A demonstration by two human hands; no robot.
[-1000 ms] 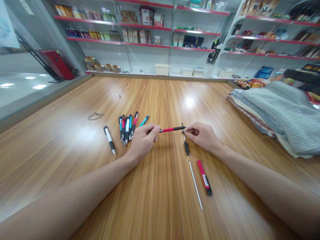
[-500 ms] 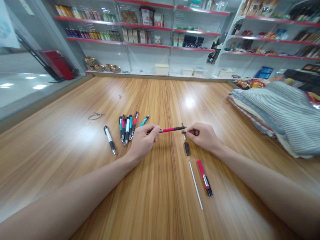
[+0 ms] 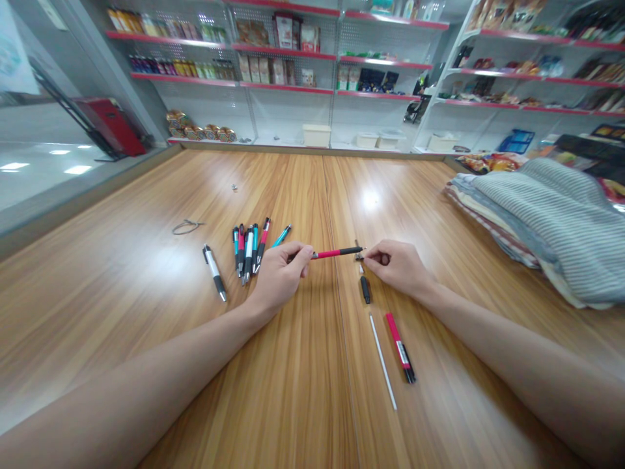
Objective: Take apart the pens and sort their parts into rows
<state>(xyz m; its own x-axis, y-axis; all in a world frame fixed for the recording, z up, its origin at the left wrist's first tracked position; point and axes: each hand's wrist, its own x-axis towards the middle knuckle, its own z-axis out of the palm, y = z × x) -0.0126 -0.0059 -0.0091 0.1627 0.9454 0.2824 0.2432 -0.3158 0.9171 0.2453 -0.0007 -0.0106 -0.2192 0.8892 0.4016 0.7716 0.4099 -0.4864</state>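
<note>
A red pen with a black grip [image 3: 336, 253] is pinched in my left hand [image 3: 283, 277], its tip pointing right. Close to that tip, the fingers of my right hand [image 3: 398, 266] are pressed together; whatever they pinch is too small to make out. Below them on the table lie small dark and white parts [image 3: 360, 266] and a loose black pen grip [image 3: 365, 290]. Nearer to me are a thin white refill [image 3: 382, 360] and a red pen barrel with a black end [image 3: 400, 348].
Left of my left hand lie several pens [image 3: 248, 251] in a cluster, a lone white pen [image 3: 215, 272] and a grey loop of cord [image 3: 186, 227]. Folded striped cloth [image 3: 547, 221] is piled at the right. Stocked shelves [image 3: 288, 88] stand beyond the table [image 3: 195, 365].
</note>
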